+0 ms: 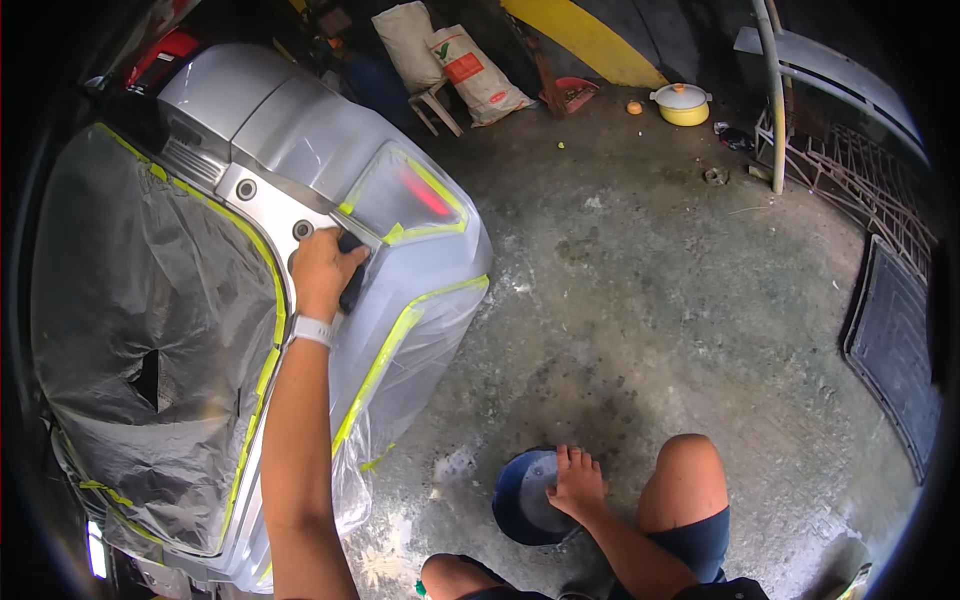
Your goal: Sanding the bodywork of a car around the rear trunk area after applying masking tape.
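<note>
My left hand [322, 270], with a pale band on its wrist, is pressed against the silver-grey rear corner of a car [350, 350]. Its fingers are bent around a dark flat piece [353, 268] that looks like sandpaper, partly hidden by the hand. Just beyond it is a tail light [425, 190] under clear film edged with yellow-green tape. Low between my knees, my right hand [578, 487] grips the right rim of a blue bucket [510, 500] holding cloudy greyish water. Some of those fingers hang over the water, and their tips are hard to make out.
Clear plastic sheeting [150, 300] covers the car's rear at left, bordered by yellow-green tape [268, 370]. Farther off stand white sacks [475, 75], a red dustpan [572, 93] and a yellow pot [683, 108]. A pole [773, 120], metal frames [860, 175] and a black tray [890, 340] line the right side.
</note>
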